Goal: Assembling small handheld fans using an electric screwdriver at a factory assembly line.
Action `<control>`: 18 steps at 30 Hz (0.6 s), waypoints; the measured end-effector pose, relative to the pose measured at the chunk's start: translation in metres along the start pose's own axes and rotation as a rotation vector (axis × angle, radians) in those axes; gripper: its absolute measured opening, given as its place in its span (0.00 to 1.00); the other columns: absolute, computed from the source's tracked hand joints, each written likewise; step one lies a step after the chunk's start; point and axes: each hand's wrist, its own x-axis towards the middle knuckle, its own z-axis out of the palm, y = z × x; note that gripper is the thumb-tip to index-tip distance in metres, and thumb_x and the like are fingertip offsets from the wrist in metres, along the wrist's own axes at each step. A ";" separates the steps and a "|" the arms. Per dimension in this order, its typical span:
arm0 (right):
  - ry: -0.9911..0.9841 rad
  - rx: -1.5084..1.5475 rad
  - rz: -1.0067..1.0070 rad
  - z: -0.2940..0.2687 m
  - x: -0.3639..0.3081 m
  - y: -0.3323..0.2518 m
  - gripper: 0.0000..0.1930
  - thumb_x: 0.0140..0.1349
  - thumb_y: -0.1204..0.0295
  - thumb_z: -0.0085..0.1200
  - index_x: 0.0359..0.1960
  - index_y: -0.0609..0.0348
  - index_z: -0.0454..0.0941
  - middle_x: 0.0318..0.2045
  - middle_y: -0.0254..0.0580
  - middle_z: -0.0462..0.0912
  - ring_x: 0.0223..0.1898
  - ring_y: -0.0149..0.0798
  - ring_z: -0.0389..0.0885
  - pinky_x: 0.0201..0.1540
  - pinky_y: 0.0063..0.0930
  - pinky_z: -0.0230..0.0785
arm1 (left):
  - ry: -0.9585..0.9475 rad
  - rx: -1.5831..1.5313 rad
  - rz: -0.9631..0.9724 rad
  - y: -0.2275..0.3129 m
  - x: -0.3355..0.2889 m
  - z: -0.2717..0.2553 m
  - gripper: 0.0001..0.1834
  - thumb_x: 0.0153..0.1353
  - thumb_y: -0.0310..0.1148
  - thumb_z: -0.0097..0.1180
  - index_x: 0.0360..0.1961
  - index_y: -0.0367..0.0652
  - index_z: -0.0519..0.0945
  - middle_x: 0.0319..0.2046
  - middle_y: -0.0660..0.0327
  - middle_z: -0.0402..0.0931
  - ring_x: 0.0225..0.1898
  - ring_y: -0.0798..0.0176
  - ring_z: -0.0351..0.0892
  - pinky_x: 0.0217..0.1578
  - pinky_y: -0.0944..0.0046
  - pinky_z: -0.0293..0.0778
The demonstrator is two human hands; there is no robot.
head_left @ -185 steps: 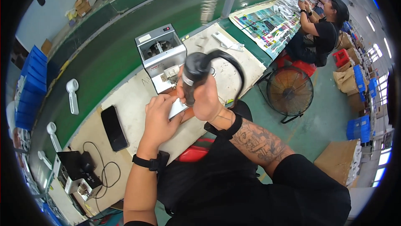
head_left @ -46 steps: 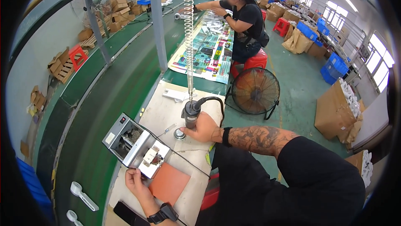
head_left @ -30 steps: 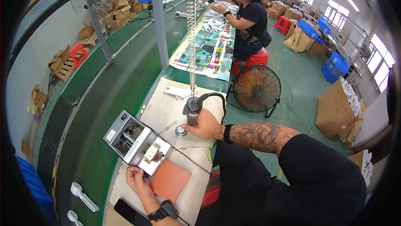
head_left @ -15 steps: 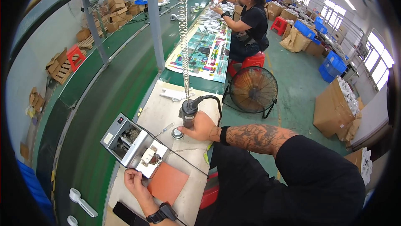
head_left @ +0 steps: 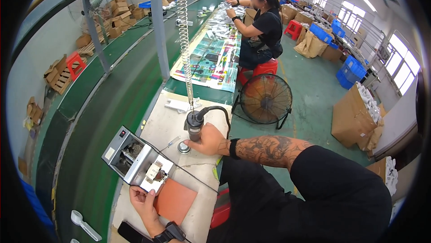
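Note:
My right hand (head_left: 207, 139) grips a black electric screwdriver (head_left: 195, 124) held upright over the workbench (head_left: 157, 124); it hangs from a coiled spring cable (head_left: 183, 36). A small round metal piece (head_left: 183, 147) lies on the bench just left of that hand. My left hand (head_left: 144, 200) rests at the front of a silver metal box device (head_left: 134, 160), fingers on a small white part (head_left: 152, 171) at its open face. An orange mat (head_left: 176, 200) lies beside the left hand.
A green conveyor belt (head_left: 107, 113) runs along the bench's left side. A floor fan (head_left: 265, 99) stands right of the bench. Another person (head_left: 260, 23) sits on a red stool farther up the line. Cardboard boxes (head_left: 352, 119) stand at right. A black phone (head_left: 132, 234) lies near my left wrist.
Between 6.2 s ago and 1.5 s ago the screwdriver came down from in front of the camera to the bench. Since then both hands have stayed nearly in place; only the view shifted slightly.

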 end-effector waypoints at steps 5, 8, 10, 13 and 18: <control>-0.010 -0.021 0.001 -0.001 0.000 0.000 0.25 0.74 0.40 0.57 0.44 0.52 0.82 0.26 0.43 0.85 0.31 0.56 0.82 0.48 0.48 0.67 | 0.012 -0.002 0.009 -0.002 0.001 -0.001 0.21 0.61 0.21 0.74 0.42 0.45 0.70 0.41 0.62 0.78 0.45 0.67 0.80 0.54 0.66 0.76; -0.014 -0.033 0.005 -0.001 0.000 0.002 0.24 0.74 0.41 0.57 0.45 0.52 0.82 0.26 0.43 0.85 0.31 0.57 0.82 0.48 0.48 0.67 | -0.006 -0.012 0.007 -0.005 0.003 -0.003 0.20 0.62 0.21 0.73 0.42 0.45 0.70 0.42 0.62 0.78 0.45 0.68 0.80 0.53 0.66 0.75; -0.022 -0.016 0.008 -0.004 0.000 -0.003 0.24 0.74 0.42 0.57 0.45 0.51 0.82 0.26 0.43 0.85 0.32 0.57 0.82 0.47 0.48 0.67 | 0.007 -0.010 -0.001 -0.005 0.002 -0.007 0.19 0.63 0.20 0.72 0.42 0.45 0.70 0.42 0.61 0.79 0.45 0.68 0.80 0.53 0.66 0.75; -0.019 -0.005 0.009 -0.007 0.000 -0.005 0.23 0.74 0.42 0.58 0.45 0.51 0.81 0.26 0.43 0.85 0.32 0.57 0.82 0.47 0.48 0.67 | 0.006 -0.006 -0.006 -0.004 0.001 -0.005 0.18 0.64 0.20 0.70 0.42 0.45 0.71 0.42 0.62 0.79 0.45 0.69 0.79 0.53 0.66 0.75; -0.002 0.002 0.006 -0.005 -0.001 -0.003 0.24 0.74 0.42 0.58 0.47 0.51 0.82 0.26 0.43 0.85 0.32 0.57 0.82 0.47 0.48 0.67 | 0.012 0.011 0.000 -0.008 0.003 -0.006 0.17 0.65 0.20 0.70 0.41 0.45 0.71 0.42 0.63 0.79 0.44 0.69 0.79 0.53 0.66 0.74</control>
